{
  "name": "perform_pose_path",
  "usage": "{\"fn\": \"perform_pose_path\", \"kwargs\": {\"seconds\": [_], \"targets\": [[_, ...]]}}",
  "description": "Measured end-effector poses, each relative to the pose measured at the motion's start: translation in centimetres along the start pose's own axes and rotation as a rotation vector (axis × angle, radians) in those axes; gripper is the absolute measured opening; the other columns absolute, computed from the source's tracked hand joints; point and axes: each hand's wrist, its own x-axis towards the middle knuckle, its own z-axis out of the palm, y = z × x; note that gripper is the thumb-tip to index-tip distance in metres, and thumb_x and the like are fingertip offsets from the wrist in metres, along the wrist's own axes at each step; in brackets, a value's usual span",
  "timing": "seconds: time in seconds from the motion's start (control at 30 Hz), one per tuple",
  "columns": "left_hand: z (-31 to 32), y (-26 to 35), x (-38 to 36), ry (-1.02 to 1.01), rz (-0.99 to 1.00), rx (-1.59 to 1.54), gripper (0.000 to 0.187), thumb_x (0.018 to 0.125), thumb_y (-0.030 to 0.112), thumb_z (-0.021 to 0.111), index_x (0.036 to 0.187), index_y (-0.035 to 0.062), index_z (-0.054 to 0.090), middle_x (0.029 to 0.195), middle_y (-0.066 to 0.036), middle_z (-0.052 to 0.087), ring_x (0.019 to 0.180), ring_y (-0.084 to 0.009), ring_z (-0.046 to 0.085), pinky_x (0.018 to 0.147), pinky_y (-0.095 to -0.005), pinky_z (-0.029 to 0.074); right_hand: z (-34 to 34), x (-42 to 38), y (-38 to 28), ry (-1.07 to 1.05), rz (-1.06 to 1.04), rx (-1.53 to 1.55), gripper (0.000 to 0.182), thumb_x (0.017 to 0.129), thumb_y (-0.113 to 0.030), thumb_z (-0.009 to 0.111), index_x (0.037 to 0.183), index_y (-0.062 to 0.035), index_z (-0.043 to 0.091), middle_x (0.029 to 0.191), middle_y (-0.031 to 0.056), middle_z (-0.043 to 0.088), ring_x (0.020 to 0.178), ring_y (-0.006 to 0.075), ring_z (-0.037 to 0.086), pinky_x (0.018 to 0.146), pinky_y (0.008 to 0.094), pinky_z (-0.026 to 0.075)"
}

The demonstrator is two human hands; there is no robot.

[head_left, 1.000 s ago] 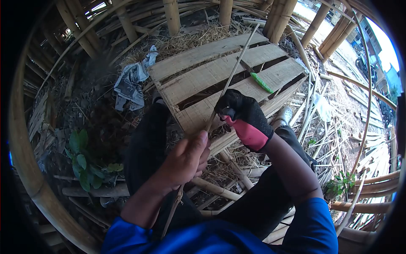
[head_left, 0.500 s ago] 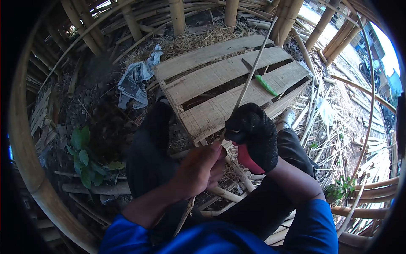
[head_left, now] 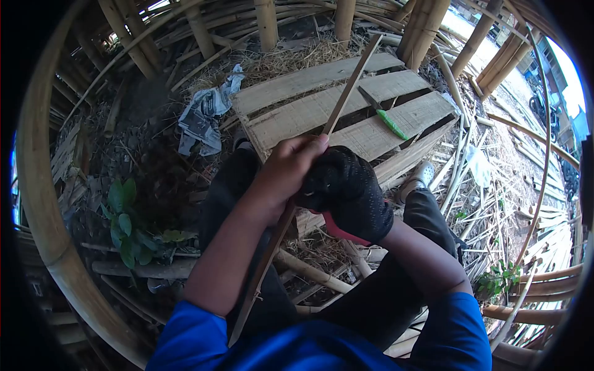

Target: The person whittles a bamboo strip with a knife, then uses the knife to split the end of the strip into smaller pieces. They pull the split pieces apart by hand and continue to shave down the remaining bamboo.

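Note:
A long thin bamboo strip [head_left: 348, 89] runs slantwise from above the slatted wooden crate down past my lap. My bare left hand [head_left: 289, 166] is closed round it, thumb along its side. Just right of and below that, my right hand [head_left: 346, 191], in a black glove with a red palm, is closed at the strip, touching my left hand; its fingertips are hidden. On the wooden crate [head_left: 408, 114] lies a knife with a green handle [head_left: 392, 124], its blade pointing up and left.
Crumpled newspaper [head_left: 207, 114] lies left of the crate. A green plant [head_left: 124, 222] grows at the left. Bamboo poles [head_left: 266, 25] stand behind the crate, and a curved pole [head_left: 59, 247] frames the left side. Split bamboo pieces cover the ground at the right.
My left hand has moved up the strip, and my right hand has moved down and left. The strip is turned, showing a broader face, with its top further left.

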Motion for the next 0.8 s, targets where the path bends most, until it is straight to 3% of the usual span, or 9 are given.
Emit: {"fn": "perform_pose_path", "kwargs": {"seconds": [0.1,0.2,0.43,0.5,0.53,0.57,0.67,0.73,0.8], "targets": [[-0.8,-0.3,0.7,-0.095,0.123,-0.009,0.032,0.096,0.035,0.062,0.092,0.0033,0.064,0.078,0.002,0.059,0.066,-0.0057,0.054,0.062,-0.0222,0.044,-0.7,0.2,-2.0,-0.132,0.102,-0.306,0.016,0.078,-0.024,0.073,0.088,-0.0118,0.069,0.082,0.01,0.064,0.079,0.0315,0.063,0.066,0.0417,0.05],[-1.7,-0.9,1.6,-0.142,0.153,0.025,0.031,0.097,0.034,0.06,0.085,0.0054,0.061,0.073,0.004,0.053,0.063,-0.0042,0.048,0.059,-0.023,0.04,-0.5,0.1,-1.8,-0.2,0.155,-0.342,0.017,0.083,-0.026,0.066,0.093,-0.0122,0.068,0.082,0.0112,0.063,0.08,0.0324,0.063,0.067,0.0409,0.051],[-1.6,-1.4,0.9,-0.139,0.233,0.039,0.029,0.099,0.032,0.057,0.082,0.0076,0.059,0.071,0.005,0.051,0.06,-0.0031,0.044,0.056,-0.0203,0.035,-1.3,-1.0,0.4,-0.226,0.094,0.005,0.021,0.086,-0.022,0.068,0.098,-0.0054,0.067,0.078,0.013,0.062,0.071,0.0253,0.061,0.062,0.0354,0.048],[-2.2,-1.6,1.0,-0.182,0.177,-0.093,0.028,0.098,0.032,0.058,0.085,0.0067,0.059,0.071,0.005,0.051,0.06,-0.0036,0.044,0.054,-0.0205,0.034,-2.5,-0.7,-0.2,-0.371,0.421,0.144,0.031,0.092,-0.03,0.059,0.1,-0.0021,0.067,0.081,0.0136,0.064,0.073,0.0275,0.064,0.066,0.0358,0.05],[-2.7,-1.3,0.9,-0.177,0.177,-0.093,0.028,0.098,0.032,0.058,0.085,0.0067,0.059,0.071,0.005,0.051,0.06,-0.0036,0.044,0.054,-0.0205,0.034,-1.5,-0.8,0.2,-0.081,1.081,0.577,0.04,0.096,-0.038,0.055,0.101,0.0,0.068,0.076,0.0094,0.064,0.065,0.0186,0.061,0.061,0.0311,0.047],[-3.2,-0.9,0.8,-0.143,0.167,-0.062,0.028,0.098,0.032,0.059,0.087,0.0061,0.06,0.071,0.004,0.051,0.06,-0.0038,0.043,0.054,-0.0206,0.034,-1.7,-0.8,0.6,0.016,1.072,0.581,0.054,0.096,-0.049,0.053,0.097,0.0032,0.068,0.07,0.0066,0.061,0.063,0.0127,0.057,0.057,0.0271,0.044],[-3.6,-0.9,0.9,-0.098,0.179,-0.02,0.029,0.097,0.033,0.06,0.089,0.0054,0.061,0.071,0.004,0.051,0.059,-0.0039,0.043,0.053,-0.0206,0.033,-2.4,0.0,1.0,0.126,1.172,0.705,0.068,0.094,-0.06,0.05,0.107,0.0045,0.066,0.079,0.0093,0.064,0.065,0.0142,0.059,0.056,0.0269,0.043],[-3.5,-1.0,0.9,-0.089,0.201,-0.012,0.029,0.097,0.033,0.06,0.089,0.0054,0.061,0.071,0.004,0.051,0.058,-0.0038,0.043,0.053,-0.0205,0.033,-3.3,0.8,0.2,-0.121,1.174,0.835,0.082,0.09,-0.07,0.046,0.119,0.0061,0.06,0.088,0.0105,0.064,0.068,0.0148,0.06,0.056,0.026,0.042],[-3.2,-0.9,0.8,-0.107,0.193,0.017,0.029,0.097,0.033,0.061,0.089,0.0048,0.062,0.07,0.004,0.05,0.058,-0.0037,0.042,0.053,-0.0204,0.033,-2.6,0.9,-0.6,-0.325,1.105,0.753,0.08,0.093,-0.069,0.041,0.136,-0.0023,0.049,0.1,0.0097,0.063,0.071,0.0153,0.062,0.057,0.0245,0.044]]}}
